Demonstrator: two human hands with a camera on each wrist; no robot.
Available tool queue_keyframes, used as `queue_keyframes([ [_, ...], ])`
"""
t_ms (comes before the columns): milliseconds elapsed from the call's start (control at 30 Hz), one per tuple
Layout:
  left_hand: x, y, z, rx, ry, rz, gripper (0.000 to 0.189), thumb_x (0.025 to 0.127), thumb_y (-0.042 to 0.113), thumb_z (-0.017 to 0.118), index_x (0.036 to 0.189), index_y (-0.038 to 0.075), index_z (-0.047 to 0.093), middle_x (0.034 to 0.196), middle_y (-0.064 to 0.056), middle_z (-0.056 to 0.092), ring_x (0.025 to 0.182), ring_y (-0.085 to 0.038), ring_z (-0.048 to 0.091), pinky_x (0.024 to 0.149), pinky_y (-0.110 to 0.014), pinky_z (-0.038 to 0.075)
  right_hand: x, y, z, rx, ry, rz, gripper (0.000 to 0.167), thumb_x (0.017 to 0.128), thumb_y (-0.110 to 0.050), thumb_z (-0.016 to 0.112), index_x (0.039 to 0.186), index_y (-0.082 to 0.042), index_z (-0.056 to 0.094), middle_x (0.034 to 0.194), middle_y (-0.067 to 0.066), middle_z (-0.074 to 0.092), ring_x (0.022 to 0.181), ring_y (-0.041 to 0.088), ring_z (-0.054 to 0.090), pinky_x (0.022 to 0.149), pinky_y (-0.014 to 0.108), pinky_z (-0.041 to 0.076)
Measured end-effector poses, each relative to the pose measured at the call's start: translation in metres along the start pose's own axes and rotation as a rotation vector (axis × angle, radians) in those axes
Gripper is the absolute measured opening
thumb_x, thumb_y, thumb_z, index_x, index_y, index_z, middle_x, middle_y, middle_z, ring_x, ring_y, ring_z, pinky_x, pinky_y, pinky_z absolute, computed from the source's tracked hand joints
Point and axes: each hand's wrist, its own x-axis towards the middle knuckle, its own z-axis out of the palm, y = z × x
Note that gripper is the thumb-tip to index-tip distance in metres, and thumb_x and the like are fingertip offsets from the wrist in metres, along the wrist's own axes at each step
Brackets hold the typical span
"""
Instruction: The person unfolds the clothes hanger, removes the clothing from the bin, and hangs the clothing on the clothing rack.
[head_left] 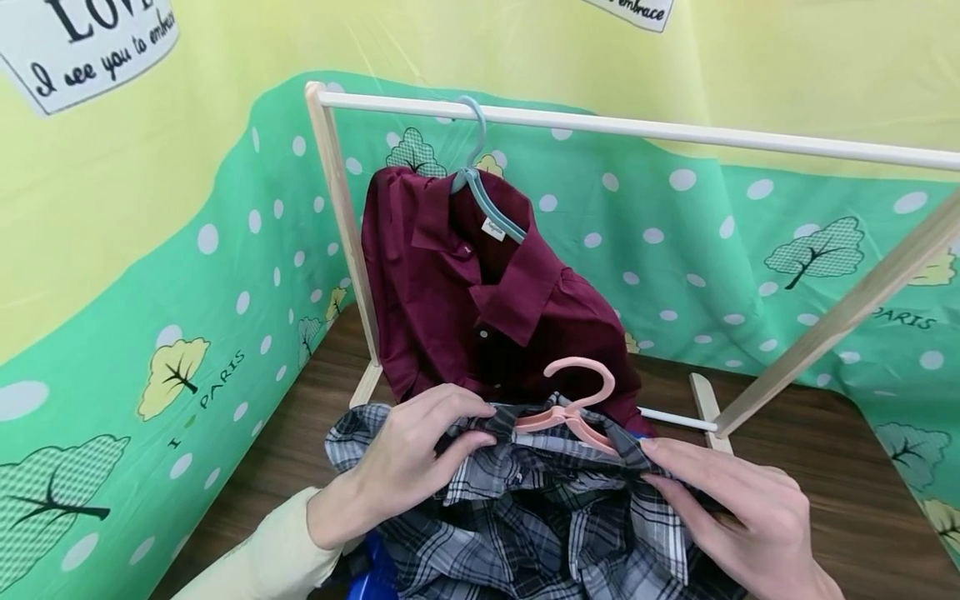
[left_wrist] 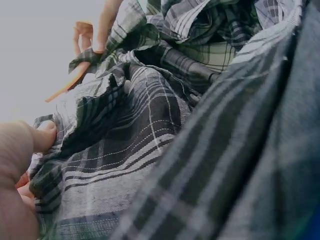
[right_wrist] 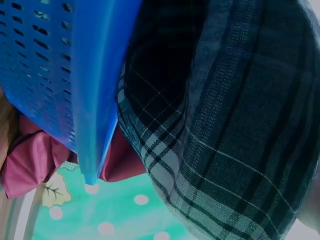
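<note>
A grey and black plaid shirt (head_left: 510, 525) hangs between my two hands, with a pink hanger (head_left: 581, 408) inside its collar and the hook sticking up. My left hand (head_left: 408, 458) pinches the collar's left side between thumb and fingers. On the other side my right hand (head_left: 742, 508) pinches the collar near the hanger's right arm. In the left wrist view the left thumb presses on the plaid cloth (left_wrist: 120, 145), and the other hand shows beyond it near the hanger (left_wrist: 67, 86). Plaid cloth (right_wrist: 240, 125) fills much of the right wrist view.
A maroon shirt (head_left: 517, 308) on a blue-grey hanger (head_left: 480, 187) hangs at the left of the white rail (head_left: 675, 130) of a wooden rack. Beneath the plaid shirt is a blue perforated basket (right_wrist: 100, 75). Patterned cloth (head_left: 247, 250) surrounds the brown tabletop (head_left: 847, 483).
</note>
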Motion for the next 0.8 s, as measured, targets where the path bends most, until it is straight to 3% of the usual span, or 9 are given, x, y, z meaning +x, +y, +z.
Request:
queue_keyframes([
  [267, 0.006, 0.009, -0.011, 0.026, -0.128, -0.031, 0.027, 0.114, 0.026, 0.066, 0.134, 0.008, 0.070, 0.128, -0.005, 0.075, 0.119, -0.018, 0.072, 0.104, -0.033, 0.058, 0.001, -0.007, -0.007, 0.001, 0.010, 0.036, 0.033, 0.106, -0.020, 0.079, 0.108, 0.013, 0.081, 0.107, 0.017, 0.084, 0.117, 0.005, 0.077, 0.100, 0.010, 0.052],
  [600, 0.010, 0.009, -0.029, 0.118, 0.004, 0.030, 0.034, 0.114, 0.031, 0.065, 0.136, 0.005, 0.074, 0.135, -0.011, 0.075, 0.123, -0.029, 0.071, 0.109, -0.043, 0.051, -0.006, -0.018, -0.042, -0.159, -0.012, 0.177, 0.050, 0.106, -0.035, 0.078, 0.105, 0.015, 0.081, 0.119, 0.002, 0.082, 0.119, -0.003, 0.073, 0.098, 0.007, 0.050],
  [800, 0.006, 0.005, -0.036, 0.136, 0.037, -0.029, 0.047, 0.114, 0.040, 0.063, 0.143, 0.003, 0.069, 0.145, -0.016, 0.070, 0.133, -0.034, 0.066, 0.118, -0.042, 0.045, -0.012, -0.021, -0.077, -0.301, -0.212, 0.278, 0.061, 0.113, -0.048, 0.063, 0.120, 0.010, 0.080, 0.139, -0.010, 0.073, 0.127, -0.008, 0.067, 0.101, 0.006, 0.048],
])
